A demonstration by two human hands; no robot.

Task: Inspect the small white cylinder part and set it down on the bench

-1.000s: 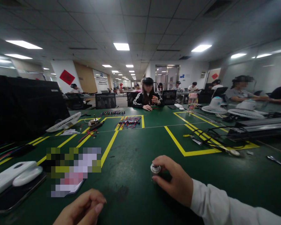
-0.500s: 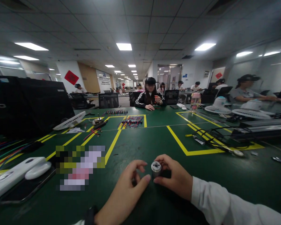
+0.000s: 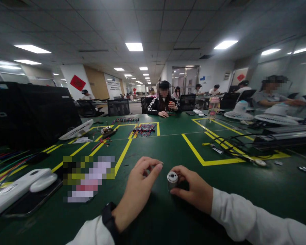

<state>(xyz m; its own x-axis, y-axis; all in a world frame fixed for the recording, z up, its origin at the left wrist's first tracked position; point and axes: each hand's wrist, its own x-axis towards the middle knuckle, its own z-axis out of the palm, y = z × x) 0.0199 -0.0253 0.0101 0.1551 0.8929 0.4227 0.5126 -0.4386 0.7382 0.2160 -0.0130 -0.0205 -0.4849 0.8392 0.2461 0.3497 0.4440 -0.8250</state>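
A small silver cylindrical motor (image 3: 172, 179) stands upright on the green table mat (image 3: 153, 149) in front of me. My right hand (image 3: 195, 192) is closed round its right side, thumb and fingers gripping it. My left hand (image 3: 139, 189) hovers just left of the motor, not touching it. Its thumb and fingers are drawn into a pinch, and what they hold, if anything, is too small to make out. A dark watch (image 3: 109, 221) sits on my left wrist, and both arms wear white sleeves.
White plastic housings (image 3: 22, 185) lie on a dark tray at the left, beside coloured wires (image 3: 5, 163). Yellow tape lines (image 3: 196, 154) mark out bays. Black cables (image 3: 234, 146) and fan grilles (image 3: 277, 119) lie right. A person (image 3: 164, 103) sits across the table.
My left hand has come up from the near edge to beside the motor, then lifted slightly in a pinch. My right hand has kept hold of the motor.
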